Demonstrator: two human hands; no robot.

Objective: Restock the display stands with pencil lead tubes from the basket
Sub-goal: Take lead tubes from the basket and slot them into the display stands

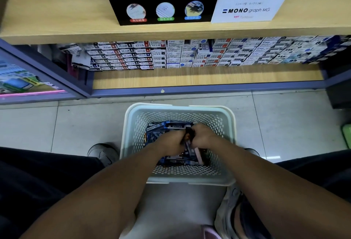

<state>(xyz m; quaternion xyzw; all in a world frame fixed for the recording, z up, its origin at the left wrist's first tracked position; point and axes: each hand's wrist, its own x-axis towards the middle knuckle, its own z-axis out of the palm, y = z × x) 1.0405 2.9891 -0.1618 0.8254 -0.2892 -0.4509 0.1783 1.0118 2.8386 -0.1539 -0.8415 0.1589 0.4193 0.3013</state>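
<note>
A pale perforated basket point(131, 130) stands on the floor between my feet, holding several blue pencil lead tubes point(161, 128). Both hands reach down inside it. My left hand point(171, 142) and my right hand point(202, 136) meet at the middle, their fingers curled around dark lead tubes point(190, 134) held between them. On the wooden shelf above stands a black display stand point(161, 13) with blue and orange lead tubes upright in its slots. A white MONO graph display stand point(247, 10) sits right of it, mostly hollow.
The lower shelf point(190, 77) is lined at the back with stacked refill boxes point(171, 56). A purple shelf frame point(47, 71) juts out at the left. My shoes point(103, 153) flank the basket on the tiled floor. A green object point(346, 136) shows at the right edge.
</note>
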